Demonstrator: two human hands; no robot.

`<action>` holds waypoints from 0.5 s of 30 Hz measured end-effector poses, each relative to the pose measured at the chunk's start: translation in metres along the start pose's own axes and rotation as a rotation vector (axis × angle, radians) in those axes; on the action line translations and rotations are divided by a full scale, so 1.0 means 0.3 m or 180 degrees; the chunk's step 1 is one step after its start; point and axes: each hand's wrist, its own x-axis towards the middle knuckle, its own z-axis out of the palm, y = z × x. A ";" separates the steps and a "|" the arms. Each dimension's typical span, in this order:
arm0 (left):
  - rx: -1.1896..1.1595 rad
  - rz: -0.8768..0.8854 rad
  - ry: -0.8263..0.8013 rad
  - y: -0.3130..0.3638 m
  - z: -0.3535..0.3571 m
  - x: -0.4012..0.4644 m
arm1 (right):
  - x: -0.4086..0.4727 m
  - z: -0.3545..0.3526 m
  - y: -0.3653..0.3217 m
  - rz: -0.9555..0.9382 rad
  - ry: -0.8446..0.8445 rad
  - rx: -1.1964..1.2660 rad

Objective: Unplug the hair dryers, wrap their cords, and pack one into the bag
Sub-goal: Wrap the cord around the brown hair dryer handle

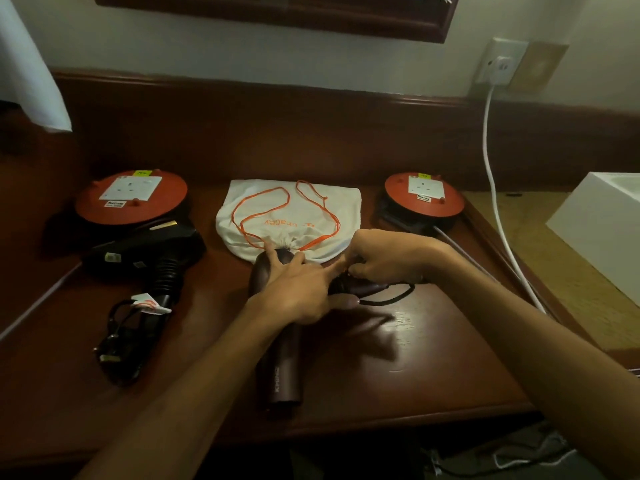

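A dark maroon hair dryer (282, 368) lies on the wooden desk (398, 362), its barrel pointing toward me. My left hand (294, 289) rests on its body with fingers spread. My right hand (384, 258) grips the dryer's handle end and its black cord (391, 299), which loops to the right. A white drawstring bag (291, 216) with orange strings lies flat just behind the dryer. A black hair dryer (149, 254) lies at the left, its black cord (124, 341) bundled and the plug (110, 358) loose on the desk.
Two orange cable reels with sockets stand at the back left (131, 197) and back right (424, 197). A white cable (495, 202) runs from a wall outlet (498, 64) down the right side. A white box (602, 223) sits at the far right.
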 end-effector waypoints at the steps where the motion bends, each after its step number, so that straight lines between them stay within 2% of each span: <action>1: -0.0089 0.0008 -0.0051 0.001 -0.009 0.008 | -0.008 0.004 -0.001 -0.0008 0.0033 0.0010; 5: -0.0496 0.0126 -0.0091 0.010 -0.056 0.016 | -0.054 0.016 0.016 0.0035 0.0085 0.0237; 9: -0.0660 0.0287 0.0285 0.014 -0.051 0.006 | -0.091 0.076 0.045 0.0076 0.0388 0.0983; 12: -0.0732 0.0218 0.0536 -0.002 -0.033 0.008 | -0.126 0.136 0.061 0.0155 0.1092 0.1168; 15: -0.1254 -0.0015 0.0950 -0.053 -0.044 0.016 | -0.189 0.190 0.068 0.0219 0.1904 0.1292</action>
